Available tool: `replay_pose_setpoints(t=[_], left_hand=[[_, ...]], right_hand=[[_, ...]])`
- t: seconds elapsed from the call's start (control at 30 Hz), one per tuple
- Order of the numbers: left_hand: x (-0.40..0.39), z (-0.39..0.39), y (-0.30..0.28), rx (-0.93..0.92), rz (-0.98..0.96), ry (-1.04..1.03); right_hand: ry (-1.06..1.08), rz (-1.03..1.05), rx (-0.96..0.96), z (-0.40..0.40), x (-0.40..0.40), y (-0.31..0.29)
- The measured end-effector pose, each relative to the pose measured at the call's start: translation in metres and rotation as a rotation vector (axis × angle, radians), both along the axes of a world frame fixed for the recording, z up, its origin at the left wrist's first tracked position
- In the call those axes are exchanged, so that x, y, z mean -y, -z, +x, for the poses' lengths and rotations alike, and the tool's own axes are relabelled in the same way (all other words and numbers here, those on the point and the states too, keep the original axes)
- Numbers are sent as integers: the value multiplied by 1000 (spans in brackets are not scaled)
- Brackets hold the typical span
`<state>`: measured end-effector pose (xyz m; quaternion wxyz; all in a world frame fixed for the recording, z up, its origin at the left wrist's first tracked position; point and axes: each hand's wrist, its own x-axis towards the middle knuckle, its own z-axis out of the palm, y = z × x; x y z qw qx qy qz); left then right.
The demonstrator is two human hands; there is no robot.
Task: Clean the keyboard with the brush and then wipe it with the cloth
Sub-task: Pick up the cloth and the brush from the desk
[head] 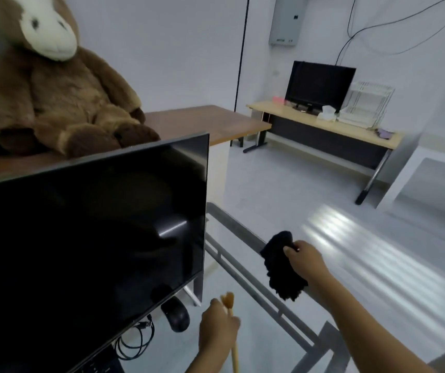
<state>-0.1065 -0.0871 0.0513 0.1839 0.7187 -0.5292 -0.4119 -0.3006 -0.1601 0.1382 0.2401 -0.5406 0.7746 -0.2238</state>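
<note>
Now the right hand [306,261] grips the black cloth [283,267] right of the monitor [89,232]; the left hand [218,329] clutches the brush [230,302]. Better park the brush, then wipe the keyboard [100,366] below the monitor in even passes.

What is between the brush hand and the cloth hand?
In the head view, only bare glass desk shows between the left hand and right hand.

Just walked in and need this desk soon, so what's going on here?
A person is at a glass desk with a dark monitor. The right hand grips a black cloth at the desk's far edge, while the left hand holds a wooden-handled brush near a black mouse. Only a corner of the keyboard shows below the monitor, and neither tool is touching it.
</note>
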Motion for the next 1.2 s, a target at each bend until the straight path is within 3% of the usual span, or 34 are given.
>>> replay_pose_setpoints(t=[0.23, 0.4, 0.5, 0.67, 0.83, 1.03, 1.2], left_hand=[[65, -48, -180, -333, -320, -72], [125, -37, -294, -453, -484, -148], [166, -12, -337, -465, -552, -278], [212, 47, -363, -327, -598, -479], [227, 82, -351, -177, -501, -566], [249, 86, -328, 47, -355, -528], [260, 93, -317, 226, -325, -482]], right_hand=[[-35, -233, 19, -29, 57, -150], [-171, -366, 141, -20, 110, -243], [-303, -419, 120, 2, 139, -283], [-569, -468, 94, 61, 174, -317], [-628, -325, 345, 101, 211, -297], [-586, -214, 51, 104, 270, -232], [-584, -387, -266, 98, 276, -214]])
